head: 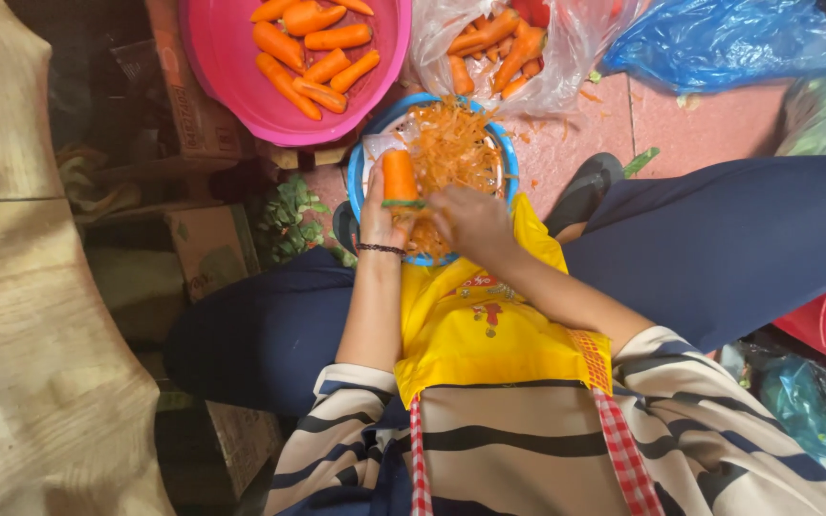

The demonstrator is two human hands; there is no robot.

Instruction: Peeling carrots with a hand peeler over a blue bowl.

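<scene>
The left hand [381, 205] grips an upright carrot [399, 175] over a blue basket [507, 162] heaped with peelings [451, 143]. The right hand [470, 222] is closed on a green peeler [403, 204] against it. The pink bowl [231, 67] holds several peeled carrots; a plastic bag [576, 48] still holds more carrots, seemingly unpeeled.
</scene>
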